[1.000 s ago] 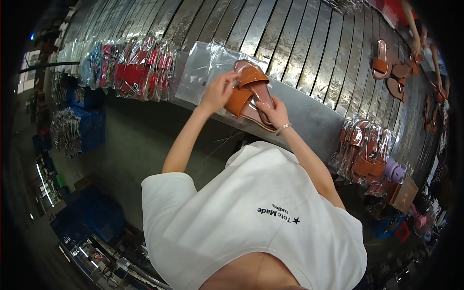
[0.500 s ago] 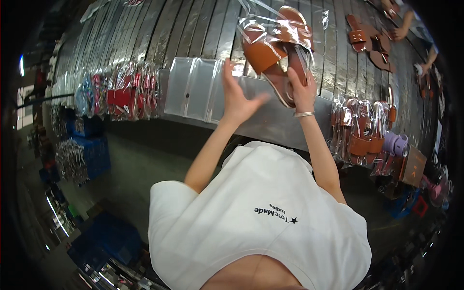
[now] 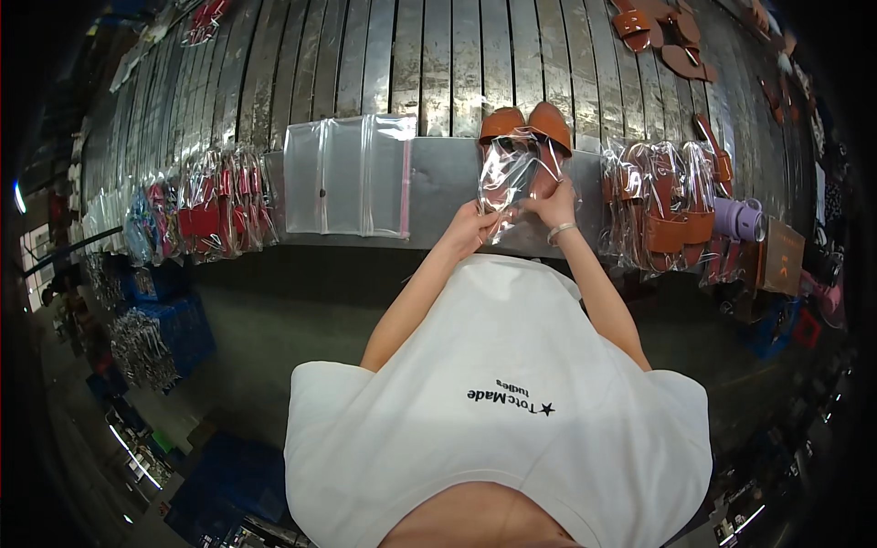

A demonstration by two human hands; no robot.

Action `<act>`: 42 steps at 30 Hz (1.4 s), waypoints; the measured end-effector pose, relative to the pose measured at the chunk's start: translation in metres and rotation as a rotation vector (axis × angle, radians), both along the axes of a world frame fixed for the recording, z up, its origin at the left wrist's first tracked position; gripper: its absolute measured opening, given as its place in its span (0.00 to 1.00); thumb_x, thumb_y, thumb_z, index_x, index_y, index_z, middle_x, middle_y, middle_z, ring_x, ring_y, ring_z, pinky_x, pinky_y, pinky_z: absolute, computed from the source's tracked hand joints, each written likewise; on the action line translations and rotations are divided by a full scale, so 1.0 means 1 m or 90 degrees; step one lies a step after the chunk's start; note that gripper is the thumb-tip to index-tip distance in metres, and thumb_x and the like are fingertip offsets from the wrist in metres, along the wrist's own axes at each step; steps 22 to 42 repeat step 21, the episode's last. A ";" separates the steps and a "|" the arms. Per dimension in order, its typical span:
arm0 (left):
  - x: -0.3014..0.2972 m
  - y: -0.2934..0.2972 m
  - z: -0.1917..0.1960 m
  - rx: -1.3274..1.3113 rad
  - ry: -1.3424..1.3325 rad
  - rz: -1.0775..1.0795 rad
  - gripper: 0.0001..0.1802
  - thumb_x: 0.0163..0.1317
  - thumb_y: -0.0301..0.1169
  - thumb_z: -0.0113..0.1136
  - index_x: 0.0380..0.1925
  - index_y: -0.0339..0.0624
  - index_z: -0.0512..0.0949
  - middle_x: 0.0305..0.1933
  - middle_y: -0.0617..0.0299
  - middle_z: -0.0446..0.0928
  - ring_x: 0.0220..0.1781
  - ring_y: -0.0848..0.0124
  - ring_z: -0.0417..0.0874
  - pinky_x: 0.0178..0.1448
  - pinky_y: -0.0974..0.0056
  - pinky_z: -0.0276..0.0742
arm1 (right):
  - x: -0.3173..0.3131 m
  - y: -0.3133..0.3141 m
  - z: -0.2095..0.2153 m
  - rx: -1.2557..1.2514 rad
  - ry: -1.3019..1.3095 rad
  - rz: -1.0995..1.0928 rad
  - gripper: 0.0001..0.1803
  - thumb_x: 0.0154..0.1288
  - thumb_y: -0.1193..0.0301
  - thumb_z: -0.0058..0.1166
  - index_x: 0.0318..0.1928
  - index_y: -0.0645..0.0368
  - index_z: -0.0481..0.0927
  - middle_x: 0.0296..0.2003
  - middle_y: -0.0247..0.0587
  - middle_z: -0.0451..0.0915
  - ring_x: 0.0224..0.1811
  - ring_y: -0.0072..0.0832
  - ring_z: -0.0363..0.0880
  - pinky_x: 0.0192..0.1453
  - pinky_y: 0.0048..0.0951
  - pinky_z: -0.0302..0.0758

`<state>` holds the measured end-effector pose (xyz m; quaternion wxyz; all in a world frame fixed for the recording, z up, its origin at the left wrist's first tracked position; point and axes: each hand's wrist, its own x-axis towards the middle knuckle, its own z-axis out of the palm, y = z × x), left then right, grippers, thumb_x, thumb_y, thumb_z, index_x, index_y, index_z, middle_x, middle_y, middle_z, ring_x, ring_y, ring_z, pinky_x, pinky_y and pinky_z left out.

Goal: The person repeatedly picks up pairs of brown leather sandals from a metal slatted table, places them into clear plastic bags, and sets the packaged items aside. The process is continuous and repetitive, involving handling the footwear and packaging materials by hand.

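Both grips on bagged sandals (image 3: 523, 146)

Even, fairly bright light falls from above on the metal table (image 3: 438, 55), whose slats shine with pale streaks toward its far edge. Glare flashes on the clear bags (image 3: 347, 173). The floor below is dim. Fisheye bending curves the table's edges; the rim goes black, and details there are small and soft.

Looking like a footwear packing workshop: bagged sandals (image 3: 671, 215) lying along a metal bench (image 3: 438, 183), empty plastic bags (image 3: 347, 178) waiting nearby.
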<state>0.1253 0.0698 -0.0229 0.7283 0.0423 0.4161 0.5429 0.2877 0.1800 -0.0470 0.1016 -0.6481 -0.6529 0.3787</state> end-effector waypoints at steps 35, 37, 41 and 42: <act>-0.018 -0.013 -0.005 -0.129 0.394 0.020 0.12 0.58 0.25 0.45 0.24 0.30 0.77 0.21 0.51 0.79 0.21 0.66 0.83 0.23 0.63 0.79 | 0.055 -0.060 0.053 0.063 0.137 0.544 0.07 0.62 0.74 0.52 0.29 0.64 0.70 0.26 0.46 0.70 0.29 0.33 0.68 0.34 0.38 0.65; -0.018 -0.013 -0.005 -0.129 0.394 0.020 0.12 0.58 0.25 0.45 0.24 0.30 0.77 0.21 0.51 0.79 0.21 0.66 0.83 0.23 0.63 0.79 | 0.055 -0.060 0.053 0.063 0.137 0.544 0.07 0.62 0.74 0.52 0.29 0.64 0.70 0.26 0.46 0.70 0.29 0.33 0.68 0.34 0.38 0.65; -0.018 -0.013 -0.005 -0.129 0.394 0.020 0.12 0.58 0.25 0.45 0.24 0.30 0.77 0.21 0.51 0.79 0.21 0.66 0.83 0.23 0.63 0.79 | 0.055 -0.060 0.053 0.063 0.137 0.544 0.07 0.62 0.74 0.52 0.29 0.64 0.70 0.26 0.46 0.70 0.29 0.33 0.68 0.34 0.38 0.65; -0.018 -0.013 -0.005 -0.129 0.394 0.020 0.12 0.58 0.25 0.45 0.24 0.30 0.77 0.21 0.51 0.79 0.21 0.66 0.83 0.23 0.63 0.79 | 0.055 -0.060 0.053 0.063 0.137 0.544 0.07 0.62 0.74 0.52 0.29 0.64 0.70 0.26 0.46 0.70 0.29 0.33 0.68 0.34 0.38 0.65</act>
